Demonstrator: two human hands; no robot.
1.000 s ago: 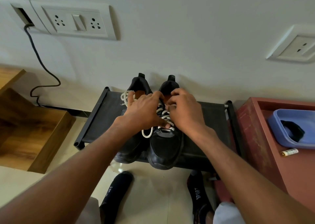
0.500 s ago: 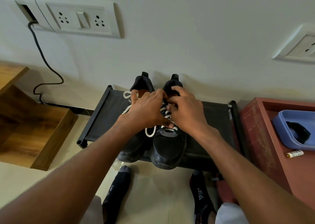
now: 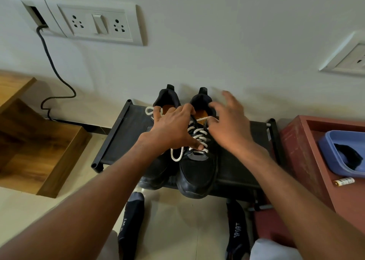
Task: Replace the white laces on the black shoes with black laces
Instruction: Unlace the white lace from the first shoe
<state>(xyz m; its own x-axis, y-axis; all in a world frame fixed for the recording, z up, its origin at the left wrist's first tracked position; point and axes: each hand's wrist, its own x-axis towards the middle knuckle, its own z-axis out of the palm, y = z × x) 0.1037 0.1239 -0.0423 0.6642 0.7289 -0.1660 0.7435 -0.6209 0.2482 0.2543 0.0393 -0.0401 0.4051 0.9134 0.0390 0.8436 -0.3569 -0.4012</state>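
Two black shoes stand side by side on a black rack (image 3: pixel 126 133), heels toward the wall. The right shoe (image 3: pixel 197 172) carries white laces (image 3: pixel 198 135) criss-crossed up its front. The left shoe (image 3: pixel 166 98) is mostly hidden under my left hand (image 3: pixel 171 129), which lies spread across both shoes with its thumb pressing on the lower laces. A white loop (image 3: pixel 176 157) hangs out below that hand. My right hand (image 3: pixel 230 127) hovers over the right shoe's opening with fingers fanned out, thumb and forefinger pinching a white lace strand (image 3: pixel 205 119). A black bundle (image 3: pixel 347 157) lies in a blue tub (image 3: pixel 327 147).
A red-brown table (image 3: pixel 300 157) at the right holds the tub and a small battery (image 3: pixel 344 181). A wooden shelf (image 3: pixel 39 157) stands at the left. A black cable (image 3: pixel 53 68) runs down the wall from the socket plate (image 3: pixel 98 22). My socked feet (image 3: pixel 131 220) are below the rack.
My right hand has lifted off the laces and spread its fingers, drawing a white strand out to the right. The left hand stays on the shoes.
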